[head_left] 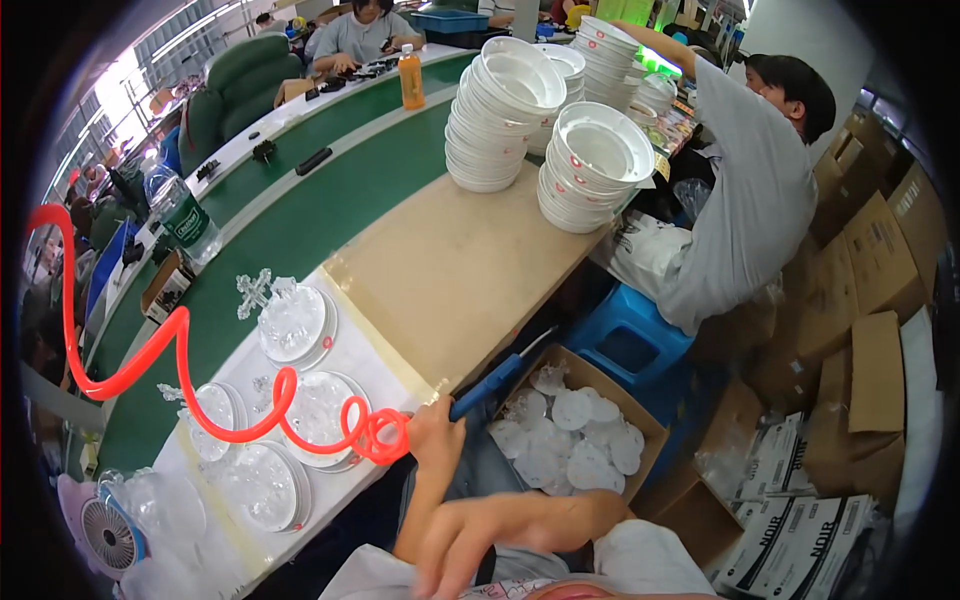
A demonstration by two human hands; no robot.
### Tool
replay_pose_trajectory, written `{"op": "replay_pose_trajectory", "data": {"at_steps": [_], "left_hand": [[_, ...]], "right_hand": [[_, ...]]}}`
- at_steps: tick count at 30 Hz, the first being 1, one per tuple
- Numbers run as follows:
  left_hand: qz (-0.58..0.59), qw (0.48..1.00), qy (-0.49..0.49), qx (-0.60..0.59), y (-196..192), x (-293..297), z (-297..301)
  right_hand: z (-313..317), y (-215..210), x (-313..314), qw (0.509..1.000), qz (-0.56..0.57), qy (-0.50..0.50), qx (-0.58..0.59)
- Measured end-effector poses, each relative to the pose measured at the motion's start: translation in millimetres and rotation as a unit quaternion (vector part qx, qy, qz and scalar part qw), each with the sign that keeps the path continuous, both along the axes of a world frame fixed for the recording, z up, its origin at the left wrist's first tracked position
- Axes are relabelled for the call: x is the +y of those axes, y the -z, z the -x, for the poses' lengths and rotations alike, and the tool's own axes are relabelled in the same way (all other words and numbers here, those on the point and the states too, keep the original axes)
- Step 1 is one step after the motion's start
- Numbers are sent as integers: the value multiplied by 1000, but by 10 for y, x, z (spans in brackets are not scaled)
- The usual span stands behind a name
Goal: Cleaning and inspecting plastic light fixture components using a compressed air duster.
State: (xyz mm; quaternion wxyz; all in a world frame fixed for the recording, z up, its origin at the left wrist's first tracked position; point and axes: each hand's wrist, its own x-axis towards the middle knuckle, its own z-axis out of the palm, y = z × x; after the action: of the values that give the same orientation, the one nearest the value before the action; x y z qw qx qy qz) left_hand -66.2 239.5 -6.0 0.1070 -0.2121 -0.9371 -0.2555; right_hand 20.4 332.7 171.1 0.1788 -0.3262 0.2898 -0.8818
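Observation:
My left hand (437, 437) is wrapped round the rear end of a blue pen-like air tool (487, 388). Its thin metal tip points up and to the right, away from me. A red coiled hose (290, 385) runs from beside this hand across to the left. My right hand (490, 530) is in front of my body, nearer than the left, with slightly blurred fingers stretched out and no object visible in them. Left of my hands, round white housings (292, 325) hold clear plastic pieces. Clear cross-shaped parts (254, 292) lie beside some of them.
Tall stacks of white round housings (490, 130) stand at the far end of the brown board (430, 265). A cardboard box (648, 440) of white discs sits below, next to a blue stool (630, 335) with a seated co-worker. A small fan (108, 535) is at lower left, beyond it a green conveyor (365, 165).

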Motion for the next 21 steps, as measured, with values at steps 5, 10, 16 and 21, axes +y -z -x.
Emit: {"op": "replay_pose_trajectory", "data": {"at_steps": [5, 10, 16, 21], "left_hand": [[-57, 998, -4, 33, 59, 151, 1], [-23, 1000, 5, 0, 24, 62, -26], [-19, 1000, 9, 3, 39, 60, -25], [-46, 998, 4, 37, 105, 88, 2]], "right_hand": [[17, 6, -208, 990, 22, -103, 98], [64, 291, -37, 984, -26, -77, 157], [124, 98, -66, 999, 25, -13, 37], [132, -16, -166, 989, 103, -110, -7]]}}
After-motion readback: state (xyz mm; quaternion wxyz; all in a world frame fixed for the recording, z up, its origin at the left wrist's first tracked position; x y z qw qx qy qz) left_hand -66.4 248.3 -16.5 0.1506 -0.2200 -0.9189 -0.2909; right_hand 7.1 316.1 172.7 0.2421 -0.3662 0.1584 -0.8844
